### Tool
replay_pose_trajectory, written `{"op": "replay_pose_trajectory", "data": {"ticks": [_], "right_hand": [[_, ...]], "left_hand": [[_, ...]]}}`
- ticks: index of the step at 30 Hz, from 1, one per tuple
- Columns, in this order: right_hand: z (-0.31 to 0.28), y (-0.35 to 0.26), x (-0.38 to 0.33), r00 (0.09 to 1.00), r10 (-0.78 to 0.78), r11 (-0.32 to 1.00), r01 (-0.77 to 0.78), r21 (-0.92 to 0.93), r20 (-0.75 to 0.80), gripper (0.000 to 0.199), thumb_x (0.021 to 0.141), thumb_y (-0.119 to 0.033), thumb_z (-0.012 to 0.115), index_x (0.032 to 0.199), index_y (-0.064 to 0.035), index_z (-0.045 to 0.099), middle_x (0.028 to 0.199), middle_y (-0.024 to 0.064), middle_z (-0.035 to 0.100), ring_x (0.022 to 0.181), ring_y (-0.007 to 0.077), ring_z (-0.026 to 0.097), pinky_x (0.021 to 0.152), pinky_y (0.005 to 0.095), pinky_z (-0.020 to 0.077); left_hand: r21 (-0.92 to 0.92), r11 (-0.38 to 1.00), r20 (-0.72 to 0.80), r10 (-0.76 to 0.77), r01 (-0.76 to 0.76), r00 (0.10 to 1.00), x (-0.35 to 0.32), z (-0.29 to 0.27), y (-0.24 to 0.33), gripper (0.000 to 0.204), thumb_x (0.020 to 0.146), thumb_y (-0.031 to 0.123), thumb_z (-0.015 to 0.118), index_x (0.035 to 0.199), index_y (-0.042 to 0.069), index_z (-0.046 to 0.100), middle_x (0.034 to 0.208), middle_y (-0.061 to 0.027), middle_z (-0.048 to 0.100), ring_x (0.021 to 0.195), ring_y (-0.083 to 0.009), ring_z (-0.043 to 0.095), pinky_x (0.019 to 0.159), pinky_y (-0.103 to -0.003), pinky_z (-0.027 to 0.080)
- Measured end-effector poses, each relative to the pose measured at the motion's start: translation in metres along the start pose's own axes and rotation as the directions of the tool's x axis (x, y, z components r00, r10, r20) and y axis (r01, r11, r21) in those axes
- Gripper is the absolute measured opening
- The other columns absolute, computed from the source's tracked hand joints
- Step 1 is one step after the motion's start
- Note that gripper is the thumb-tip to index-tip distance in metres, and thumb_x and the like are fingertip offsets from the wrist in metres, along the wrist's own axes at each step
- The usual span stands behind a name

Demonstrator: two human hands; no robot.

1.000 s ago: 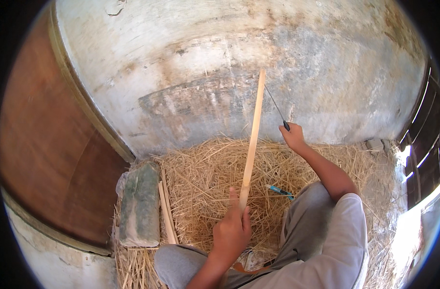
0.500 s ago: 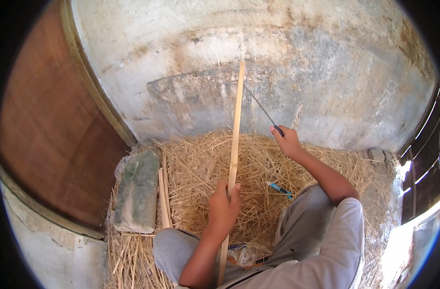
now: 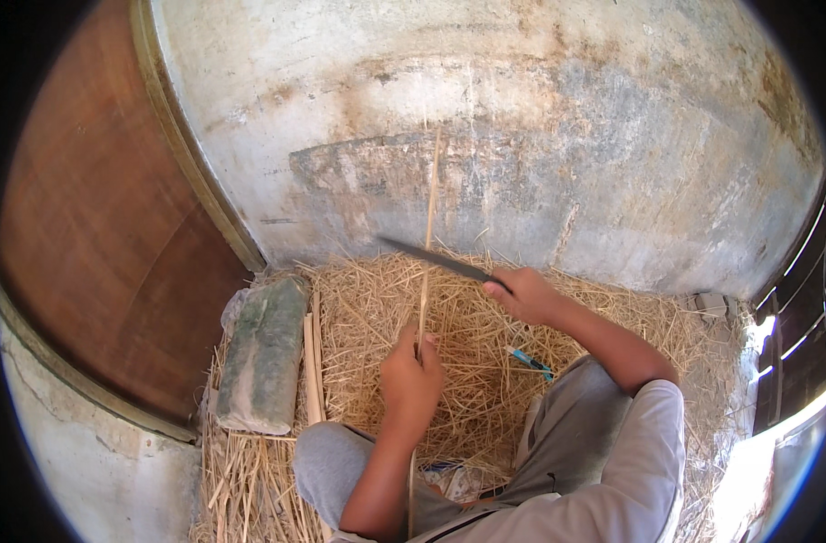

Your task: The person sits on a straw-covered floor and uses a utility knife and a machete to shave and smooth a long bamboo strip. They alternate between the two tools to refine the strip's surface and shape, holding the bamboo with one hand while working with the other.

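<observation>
My left hand is closed around a long, thin pale wooden strip, held upright in front of me. The strip's narrow side faces me, and its lower end runs down past my forearm to my lap. In my right hand is the dark handle of a knife, its long grey blade slanting up to the left. The blade crosses the strip above my left hand; whether it touches the wood I cannot tell.
Pale shavings cover the floor around my legs. A wrapped greenish bundle lies at left beside some wooden strips. A blue tool rests on the shavings near my right knee. Ahead stands a stained wall, with a brown door to the left.
The knife has come down and left from near the strip's tip, its blade now lying across the strip. The strip has turned from its broad face to its narrow side.
</observation>
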State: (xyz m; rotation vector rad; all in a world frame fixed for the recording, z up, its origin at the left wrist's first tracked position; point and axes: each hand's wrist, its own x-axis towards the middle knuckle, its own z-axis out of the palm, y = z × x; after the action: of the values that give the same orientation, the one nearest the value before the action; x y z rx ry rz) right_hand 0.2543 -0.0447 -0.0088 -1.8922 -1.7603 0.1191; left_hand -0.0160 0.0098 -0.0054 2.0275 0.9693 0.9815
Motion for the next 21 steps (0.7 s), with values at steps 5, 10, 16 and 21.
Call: {"op": "replay_pose_trajectory", "data": {"ticks": [5,10,16,21], "right_hand": [[0.007,-0.024,-0.005,0.984,-0.030,0.998,0.022,0.050,0.173,0.060,0.107,-0.054,0.035,0.096,-0.0013,0.062,0.070,0.0205,0.060,0.067,0.0401,0.062,0.067,0.0506,0.0492],[0.008,-0.018,0.002,0.986,-0.049,0.999,0.045,0.029,0.158,0.059,0.108,-0.053,0.035,0.095,-0.0021,0.062,0.070,0.0215,0.060,0.069,0.0398,0.063,0.068,0.0509,0.0490],[0.019,-0.033,-0.008,0.959,-0.280,0.959,0.279,0.045,0.031,0.057,0.106,-0.054,0.038,0.088,-0.0033,0.055,0.059,0.0169,0.052,0.051,0.0382,0.055,0.051,0.0475,0.0435],[0.021,-0.044,-0.012,0.934,-0.329,0.912,0.353,0.211,-0.142,0.059,0.106,-0.057,0.036,0.087,-0.0044,0.054,0.060,0.0145,0.053,0.050,0.0361,0.054,0.049,0.0452,0.0422]], "left_hand": [[0.202,0.978,-0.005,0.049,-0.047,0.999,0.002,-0.003,-0.002,0.042,0.100,0.016,0.059,0.137,-0.003,0.061,0.087,-0.0246,0.068,0.074,-0.0362,0.069,0.065,-0.045,0.053],[0.152,0.988,0.002,0.036,-0.036,0.999,0.001,-0.007,0.003,0.041,0.099,0.014,0.059,0.136,-0.005,0.060,0.087,-0.0243,0.068,0.074,-0.0355,0.069,0.066,-0.045,0.053],[-0.024,0.998,-0.065,0.062,-0.064,0.996,0.000,-0.007,0.003,0.037,0.099,0.011,0.061,0.133,-0.004,0.063,0.079,-0.0214,0.065,0.063,-0.0257,0.062,0.061,-0.038,0.048],[0.051,0.998,-0.060,0.029,-0.026,0.998,0.002,-0.015,0.004,0.030,0.097,0.010,0.061,0.124,-0.002,0.068,0.073,-0.0188,0.064,0.059,-0.0292,0.058,0.060,-0.040,0.047]]}}
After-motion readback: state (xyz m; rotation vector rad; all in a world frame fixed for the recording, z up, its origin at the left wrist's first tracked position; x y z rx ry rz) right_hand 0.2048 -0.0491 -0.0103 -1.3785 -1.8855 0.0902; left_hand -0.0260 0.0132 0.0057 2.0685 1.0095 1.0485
